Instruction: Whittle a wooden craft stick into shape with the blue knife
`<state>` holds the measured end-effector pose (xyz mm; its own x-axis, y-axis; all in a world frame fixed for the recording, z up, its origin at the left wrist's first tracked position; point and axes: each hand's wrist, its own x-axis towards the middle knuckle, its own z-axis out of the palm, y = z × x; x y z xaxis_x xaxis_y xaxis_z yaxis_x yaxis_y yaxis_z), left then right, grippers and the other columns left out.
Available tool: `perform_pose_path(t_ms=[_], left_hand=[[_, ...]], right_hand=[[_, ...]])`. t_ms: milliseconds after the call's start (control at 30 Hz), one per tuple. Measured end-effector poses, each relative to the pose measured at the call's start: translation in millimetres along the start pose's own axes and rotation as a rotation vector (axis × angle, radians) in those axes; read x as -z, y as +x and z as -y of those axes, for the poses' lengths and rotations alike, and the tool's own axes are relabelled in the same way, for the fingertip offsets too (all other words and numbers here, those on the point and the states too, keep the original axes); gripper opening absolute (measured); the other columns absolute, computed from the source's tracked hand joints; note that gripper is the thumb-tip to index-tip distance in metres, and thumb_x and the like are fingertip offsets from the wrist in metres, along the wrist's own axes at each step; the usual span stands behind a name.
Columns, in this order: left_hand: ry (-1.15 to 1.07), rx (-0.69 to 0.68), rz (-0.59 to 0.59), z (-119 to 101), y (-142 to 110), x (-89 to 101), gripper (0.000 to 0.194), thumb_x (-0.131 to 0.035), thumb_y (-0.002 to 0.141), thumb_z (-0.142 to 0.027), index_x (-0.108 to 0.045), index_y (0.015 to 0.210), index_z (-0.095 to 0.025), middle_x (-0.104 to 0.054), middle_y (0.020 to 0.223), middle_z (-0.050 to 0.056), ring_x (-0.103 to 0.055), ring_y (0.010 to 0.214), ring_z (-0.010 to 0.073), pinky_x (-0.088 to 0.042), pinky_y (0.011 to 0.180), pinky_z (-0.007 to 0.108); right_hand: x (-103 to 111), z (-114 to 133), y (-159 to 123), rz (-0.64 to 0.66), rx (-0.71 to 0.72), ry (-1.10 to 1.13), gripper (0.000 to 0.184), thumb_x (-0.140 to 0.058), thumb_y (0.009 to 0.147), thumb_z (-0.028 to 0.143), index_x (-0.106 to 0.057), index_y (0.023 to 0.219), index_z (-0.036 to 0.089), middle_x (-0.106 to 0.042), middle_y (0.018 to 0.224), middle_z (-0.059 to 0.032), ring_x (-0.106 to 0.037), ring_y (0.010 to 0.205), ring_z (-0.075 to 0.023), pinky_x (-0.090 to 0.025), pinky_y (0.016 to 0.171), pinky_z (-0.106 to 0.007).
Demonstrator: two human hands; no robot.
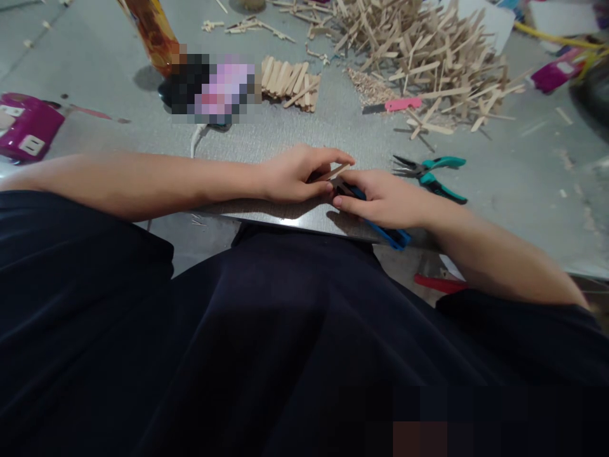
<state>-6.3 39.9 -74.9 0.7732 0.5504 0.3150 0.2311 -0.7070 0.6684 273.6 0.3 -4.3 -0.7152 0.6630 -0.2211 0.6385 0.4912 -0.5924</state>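
Grey tabletop (285, 130), heaped sticks (413, 47), blue tool (396, 238) in right hand (383, 198), floor (197, 240) below

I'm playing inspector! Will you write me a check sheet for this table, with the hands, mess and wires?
Surface: grey, shiny table, with pale crumbs and scraps.
Things at the hands: thin wooden stick; blue-handled metal tool, its handles past the table edge.
Clutter: big messy heap of pale wooden sticks; teal-and-black pliers lying open.
Hands: left hand pinches the stick; right hand grips the tool.
Cables: white cable by a blurred patch; yellow cord, far right.
Surroundings: purple plastic block on the left; red thing below the table edge; other people, nothing seen.
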Motion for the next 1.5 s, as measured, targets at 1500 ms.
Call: perform_pose_path(t_ms=[1500], left_hand=[[-0.051,0.072,0.028,3.2,0.1,-1.3,0.057,-0.078,0.109,-0.051,-0.083,0.161,-0.028,-0.085,0.093,0.004,-0.077,0.089,0.0275,-0.056,0.091,0.041]], right_hand=[[1.2,1.0,-2.8,0.007,-0.062,-0.057,0.040,-0.073,0.115,0.065,-0.063,0.108,0.027,-0.072,0.096,-0.0086,-0.068,0.094,-0.0306,-0.045,0.089,-0.045]])
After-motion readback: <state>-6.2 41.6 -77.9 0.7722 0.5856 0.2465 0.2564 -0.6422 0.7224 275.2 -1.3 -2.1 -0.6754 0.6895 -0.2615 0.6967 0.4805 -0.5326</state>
